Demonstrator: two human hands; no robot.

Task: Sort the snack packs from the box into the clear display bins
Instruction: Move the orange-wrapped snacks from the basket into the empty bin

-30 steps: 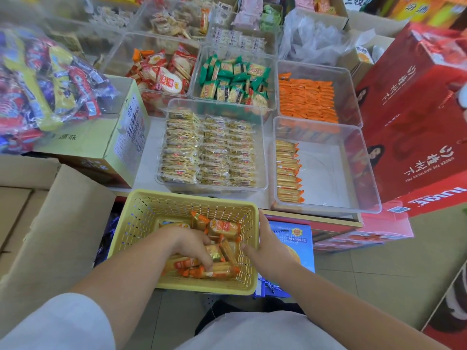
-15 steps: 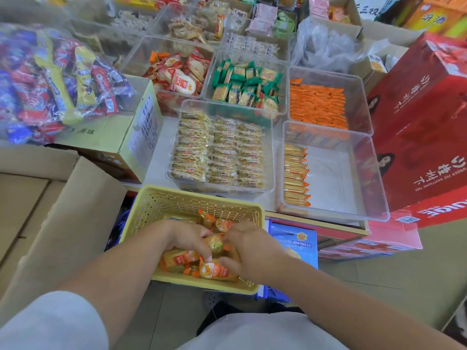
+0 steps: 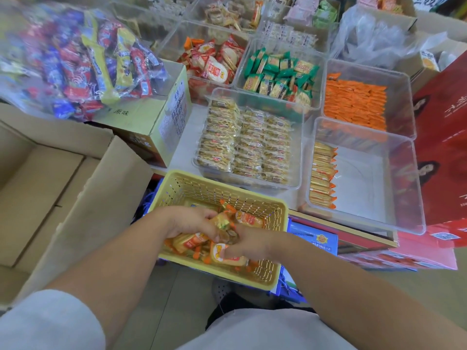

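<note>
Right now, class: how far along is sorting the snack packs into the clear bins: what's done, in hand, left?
Done: one row of packs lines the left wall of the near right bin. In hand: left hand and right hand both grip orange snack packs in the yellow basket. Left: those packs; most of that bin is bare.

clear bins [image 3: 366,188] on white shelf [image 3: 188,132]

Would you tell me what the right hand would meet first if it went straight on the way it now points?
The right hand would probably first meet the snack packs bunched between it and the left hand in the yellow basket; depth between them is unclear.
</note>
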